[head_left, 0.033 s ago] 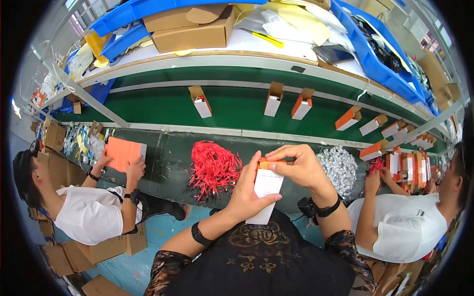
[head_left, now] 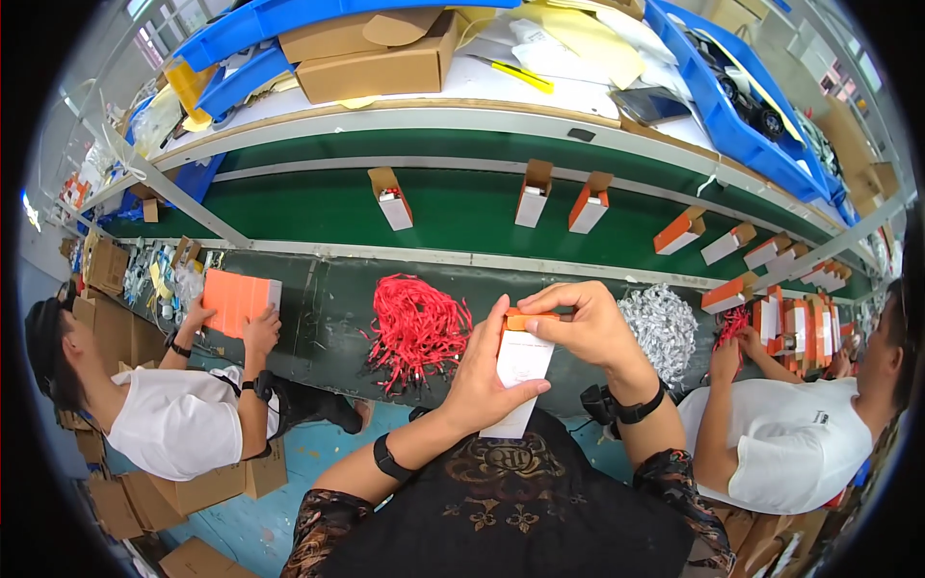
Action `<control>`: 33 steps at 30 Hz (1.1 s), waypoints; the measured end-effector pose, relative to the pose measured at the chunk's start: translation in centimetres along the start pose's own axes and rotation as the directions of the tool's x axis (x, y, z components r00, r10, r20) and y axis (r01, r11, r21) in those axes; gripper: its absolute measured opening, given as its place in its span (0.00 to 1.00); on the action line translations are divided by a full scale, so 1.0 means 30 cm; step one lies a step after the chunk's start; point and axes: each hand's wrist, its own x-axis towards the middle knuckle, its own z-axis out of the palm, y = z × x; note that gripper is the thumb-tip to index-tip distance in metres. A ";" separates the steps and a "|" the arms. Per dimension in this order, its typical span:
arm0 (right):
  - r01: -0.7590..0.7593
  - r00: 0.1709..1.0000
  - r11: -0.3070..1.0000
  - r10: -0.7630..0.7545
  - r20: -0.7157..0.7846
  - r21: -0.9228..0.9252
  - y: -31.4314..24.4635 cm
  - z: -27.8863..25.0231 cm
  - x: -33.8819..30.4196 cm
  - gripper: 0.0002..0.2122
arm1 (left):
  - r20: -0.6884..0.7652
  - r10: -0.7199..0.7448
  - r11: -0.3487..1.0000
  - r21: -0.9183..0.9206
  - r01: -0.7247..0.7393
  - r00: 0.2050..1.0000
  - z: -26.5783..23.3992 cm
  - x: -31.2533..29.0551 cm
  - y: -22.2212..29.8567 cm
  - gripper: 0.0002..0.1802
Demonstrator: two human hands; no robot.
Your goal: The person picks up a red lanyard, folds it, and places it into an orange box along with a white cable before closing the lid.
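I hold a small white carton with an orange top (head_left: 520, 371) upright in front of my chest. My left hand (head_left: 487, 371) wraps around its left side from below. My right hand (head_left: 583, 328) pinches the orange top flap with its fingertips. Just left of my hands lies a heap of red cords (head_left: 416, 328) on the dark worktop. A pile of silvery packets (head_left: 660, 328) sits to the right of my right hand.
A green conveyor belt (head_left: 462, 207) carries several open orange-and-white cartons (head_left: 588, 202). A person on the left holds an orange box (head_left: 239, 301); another person (head_left: 790, 433) works on the right beside stacked cartons (head_left: 800, 328). Blue bins (head_left: 732, 87) and cardboard boxes (head_left: 381, 63) fill the upper shelf.
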 end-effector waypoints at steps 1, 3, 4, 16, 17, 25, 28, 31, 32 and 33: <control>-0.015 1.000 1.000 0.015 -0.015 0.007 -0.007 0.003 -0.001 0.08 | 0.001 0.000 1.000 -0.002 0.000 1.000 0.000 0.000 0.000 0.61; 0.037 0.999 0.999 -0.037 0.012 -0.020 0.016 -0.011 0.005 0.08 | -0.001 -0.002 1.000 -0.007 0.002 1.000 0.000 -0.001 -0.004 0.60; 0.091 0.995 0.995 -0.089 0.041 -0.047 0.025 -0.016 0.007 0.08 | -0.002 -0.002 1.000 -0.007 0.002 1.000 0.002 -0.001 -0.013 0.60; 0.315 0.928 0.818 -0.371 -0.023 -0.481 0.011 0.065 -0.002 0.08 | 0.022 -0.054 0.969 -0.239 0.058 0.998 -0.010 0.006 -0.033 0.57; 0.316 0.928 0.818 -0.371 -0.022 -0.481 0.012 0.067 -0.003 0.08 | 0.049 -0.068 0.965 -0.249 0.078 0.996 -0.016 0.007 -0.030 0.57; 0.406 0.899 0.847 -0.438 -0.018 -0.342 0.057 0.076 -0.027 0.13 | 0.022 0.028 0.881 -0.473 -0.014 0.999 -0.031 -0.002 -0.070 0.41; 0.306 0.920 0.937 -0.337 -0.202 -0.168 0.088 0.114 -0.044 0.14 | -0.054 0.081 0.798 -0.594 -0.098 0.995 -0.058 0.016 -0.089 0.27; 0.352 0.895 0.908 -0.398 -0.203 -0.228 0.120 0.126 -0.043 0.14 | -0.034 -0.074 0.728 -0.685 0.030 0.997 -0.069 0.024 -0.038 0.19; 0.350 0.895 0.910 -0.395 -0.207 -0.224 0.120 0.128 -0.046 0.14 | -0.030 -0.077 0.730 -0.683 0.036 0.997 -0.078 0.022 -0.046 0.19; 0.365 0.893 0.901 -0.410 -0.186 -0.235 0.118 0.129 -0.047 0.14 | -0.003 -0.030 0.805 -0.592 0.022 1.000 -0.094 0.020 -0.062 0.16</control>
